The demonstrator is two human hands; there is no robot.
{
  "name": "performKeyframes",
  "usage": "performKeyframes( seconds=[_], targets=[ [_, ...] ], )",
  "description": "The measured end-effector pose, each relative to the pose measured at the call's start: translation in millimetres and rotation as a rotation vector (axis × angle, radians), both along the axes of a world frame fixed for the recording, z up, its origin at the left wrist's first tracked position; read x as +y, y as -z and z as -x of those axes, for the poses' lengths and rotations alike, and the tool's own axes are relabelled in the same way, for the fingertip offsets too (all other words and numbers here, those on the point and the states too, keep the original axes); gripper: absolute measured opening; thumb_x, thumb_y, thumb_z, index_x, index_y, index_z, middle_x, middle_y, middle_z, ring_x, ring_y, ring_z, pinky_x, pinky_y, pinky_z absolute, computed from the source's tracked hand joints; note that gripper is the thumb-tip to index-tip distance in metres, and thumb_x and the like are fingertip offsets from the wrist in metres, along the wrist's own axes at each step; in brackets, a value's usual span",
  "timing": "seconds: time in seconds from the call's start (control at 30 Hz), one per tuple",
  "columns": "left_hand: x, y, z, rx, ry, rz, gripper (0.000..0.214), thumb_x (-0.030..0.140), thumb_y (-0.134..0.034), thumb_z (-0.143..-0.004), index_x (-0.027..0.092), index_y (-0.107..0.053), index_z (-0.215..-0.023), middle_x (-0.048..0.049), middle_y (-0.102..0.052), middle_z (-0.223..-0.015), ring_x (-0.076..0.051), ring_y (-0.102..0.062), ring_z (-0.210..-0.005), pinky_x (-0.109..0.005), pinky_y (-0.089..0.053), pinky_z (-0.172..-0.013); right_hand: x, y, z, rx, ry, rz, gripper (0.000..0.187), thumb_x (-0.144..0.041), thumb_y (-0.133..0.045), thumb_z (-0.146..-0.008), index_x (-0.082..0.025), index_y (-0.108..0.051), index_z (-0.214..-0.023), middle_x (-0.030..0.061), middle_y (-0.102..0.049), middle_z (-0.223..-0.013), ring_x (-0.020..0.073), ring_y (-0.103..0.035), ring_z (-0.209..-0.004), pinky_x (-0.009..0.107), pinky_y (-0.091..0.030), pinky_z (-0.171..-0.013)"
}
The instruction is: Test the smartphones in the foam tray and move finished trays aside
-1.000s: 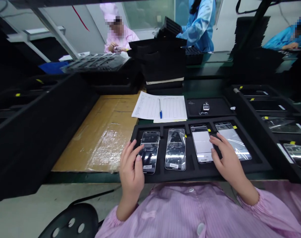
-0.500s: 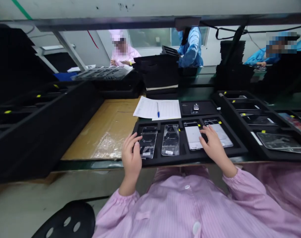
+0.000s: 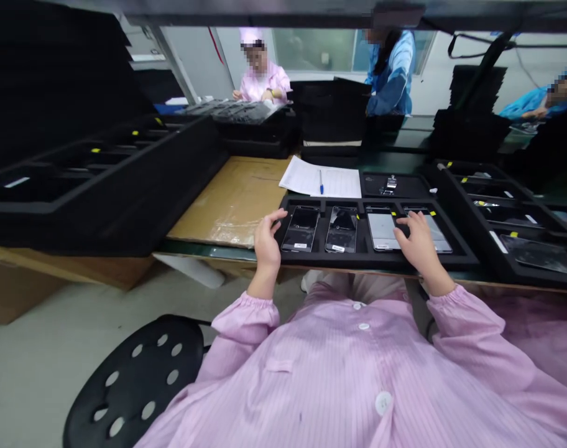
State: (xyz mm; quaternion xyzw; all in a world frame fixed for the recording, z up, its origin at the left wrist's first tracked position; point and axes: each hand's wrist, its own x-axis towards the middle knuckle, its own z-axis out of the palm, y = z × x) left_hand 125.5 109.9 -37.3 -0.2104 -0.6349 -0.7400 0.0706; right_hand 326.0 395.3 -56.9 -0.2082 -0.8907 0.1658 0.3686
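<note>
A black foam tray [image 3: 358, 258] lies at the near edge of the bench, with four slots side by side and a phone face up in each. The leftmost phone [image 3: 301, 228] and the second phone [image 3: 342, 229] have dark screens. The third phone [image 3: 383, 229] and the rightmost phone [image 3: 438, 231] have lit, pale screens. Just beyond it, a smaller black tray [image 3: 411, 186] holds a small metal part [image 3: 391, 182]. To its left a paper form [image 3: 339, 183] lies with a blue pen [image 3: 320, 182] on it. A long tray [image 3: 470, 211] at the right holds more phones in its slots. The big black tray [image 3: 125, 186] at the left has dark slots whose contents cannot be made out.

The left hand [image 3: 266, 239] rests on the near tray's left rim, fingers loosely apart and gripping nothing. Its forefinger reaches toward the far left corner of the leftmost phone. The right hand [image 3: 418, 242] lies spread and flat over the divider between the third and rightmost phones. It covers part of the rightmost phone, its thumb lies at the third phone's right edge, and it grips nothing.
</note>
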Motion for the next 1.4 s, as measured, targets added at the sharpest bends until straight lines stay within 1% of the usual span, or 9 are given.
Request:
performKeyframes(
  seconds=[0.13,0.33,0.47,0.63,0.83,0.97,1.13,1.23,1.4],
  targets=[
    [-3.9,-0.3,-3.2,0.042,-0.003,-0.001,0.043,0.040,-0.035,-0.093,0.015,-0.070,-0.093,-0.0129,-0.067,-0.117,-0.020,-0.057,-0.120,-0.036,-0.045,-0.099,-2.7,4.8,2.7,0.031,-0.007,-0.026,0.032,-0.036,-0.046,-0.088,-0.012,-0.062,-0.103,0.0208,-0.054,-0.127,0.0323,-0.036,-0.136,0.055,-0.025,-0.116],
    [-6.4,-0.6,-2.3,0.086,-0.042,0.047,0.045,0.041,-0.033,-0.094,0.015,-0.069,-0.092,-0.0131,-0.065,-0.121,-0.021,-0.055,-0.122,-0.037,-0.044,-0.102,-5.6,15.0,7.4,0.050,0.016,-0.032,0.030,-0.035,-0.046,-0.091,-0.013,-0.060,-0.106,0.0205,-0.047,-0.137,0.0344,-0.026,-0.142,0.060,-0.032,-0.110],
    [-7.8,-1.4,-1.8,0.096,-0.054,0.083,0.045,0.042,-0.032,-0.095,0.016,-0.068,-0.092,-0.0128,-0.065,-0.120,-0.023,-0.053,-0.124,-0.039,-0.042,-0.103,-9.0,17.7,7.1,0.029,0.019,-0.013,0.030,-0.035,-0.045,-0.093,-0.014,-0.059,-0.109,0.0208,-0.045,-0.139,0.0348,-0.024,-0.143,0.061,-0.034,-0.109],
    [-10.1,0.8,4.4,0.073,0.004,0.101,0.043,0.043,-0.034,-0.095,0.018,-0.069,-0.092,-0.0107,-0.066,-0.119,-0.025,-0.054,-0.123,-0.041,-0.043,-0.103,-14.8,16.3,6.3,0.009,0.029,0.022,0.031,-0.036,-0.046,-0.094,-0.014,-0.057,-0.112,0.0213,-0.043,-0.140,0.0354,-0.024,-0.143,0.061,-0.035,-0.108],
    [-12.3,5.1,10.1,0.068,0.051,0.136,0.043,0.046,-0.036,-0.095,0.021,-0.070,-0.093,-0.0077,-0.066,-0.120,-0.025,-0.053,-0.125,-0.045,-0.039,-0.107,-19.2,13.2,6.3,-0.029,0.044,0.053,0.035,-0.039,-0.046,-0.094,-0.013,-0.057,-0.114,0.0220,-0.041,-0.142,0.0373,-0.023,-0.144,0.061,-0.035,-0.108],
    [-10.0,2.0,10.0,0.071,0.057,0.155,0.047,0.051,-0.036,-0.094,0.019,-0.070,-0.092,-0.0099,-0.066,-0.119,-0.027,-0.053,-0.124,-0.045,-0.041,-0.103,-19.7,9.1,8.3,-0.063,0.060,0.067,0.038,-0.041,-0.048,-0.094,-0.010,-0.057,-0.115,0.0244,-0.040,-0.143,0.0371,-0.022,-0.144,0.059,-0.035,-0.109],
    [-5.1,-6.6,3.8,0.065,0.048,0.175,0.053,0.056,-0.036,-0.091,0.016,-0.070,-0.091,-0.0142,-0.066,-0.117,-0.028,-0.055,-0.121,-0.045,-0.043,-0.099,-18.2,5.5,9.5,-0.112,0.073,0.069,0.040,-0.043,-0.050,-0.092,-0.011,-0.057,-0.116,0.0234,-0.040,-0.144,0.0352,-0.019,-0.145,0.055,-0.034,-0.111],
    [-4.1,-10.8,-1.7,0.053,0.034,0.188,0.054,0.057,-0.034,-0.090,0.015,-0.069,-0.092,-0.0148,-0.066,-0.118,-0.028,-0.054,-0.122,-0.046,-0.042,-0.101,-17.0,5.8,8.2,-0.143,0.076,0.068,0.045,-0.045,-0.047,-0.093,-0.009,-0.057,-0.118,0.0238,-0.037,-0.146,0.0358,-0.017,-0.145,0.054,-0.032,-0.113],
    [-8.3,-16.1,-9.2,0.028,0.046,0.237,0.056,0.060,-0.035,-0.090,0.018,-0.071,-0.090,-0.0122,-0.067,-0.117,-0.027,-0.055,-0.121,-0.048,-0.037,-0.109,-17.3,10.4,3.1,-0.192,0.077,0.081,0.063,-0.056,-0.037,-0.094,-0.004,-0.054,-0.125,0.0267,-0.033,-0.148,0.0399,-0.017,-0.145,0.059,-0.029,-0.112]
  ],
)
